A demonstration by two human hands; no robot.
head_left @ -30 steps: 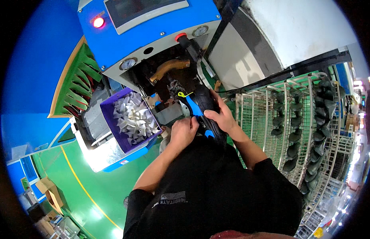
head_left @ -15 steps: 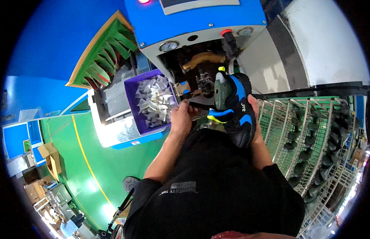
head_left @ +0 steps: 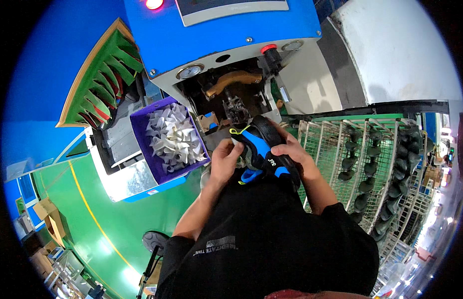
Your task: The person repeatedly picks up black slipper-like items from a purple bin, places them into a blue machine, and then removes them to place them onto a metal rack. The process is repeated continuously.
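A black and blue shoe (head_left: pixel 260 144) with yellow-green edging is held in front of my body, just short of the machine's opening. My right hand (head_left: pixel 295 153) grips it from the right, the thumb lying across its side and the other fingers behind. At the left, my left hand (head_left: pixel 224 160) pinches the shoe's opening near the thin yellow-green loop. Something pale grey shows by the left fingertips, and I cannot make out whether it is part of the shoe. Much of the sole is hidden.
Ahead stands a blue and grey machine (head_left: pixel 221 40) with gauges, a red knob (head_left: pixel 268 48) and a brown curved pad (head_left: pixel 234 80). Left of it, a purple bin (head_left: pixel 141 132) holds pale folded pieces (head_left: pixel 175 139). A wire rack (head_left: pixel 336 149) with dark shoe-shaped pieces is at right.
The shoe has turned and come nearer my left hand, which now grips its opening. My right thumb has come round onto its side. The whole view has shifted a little.
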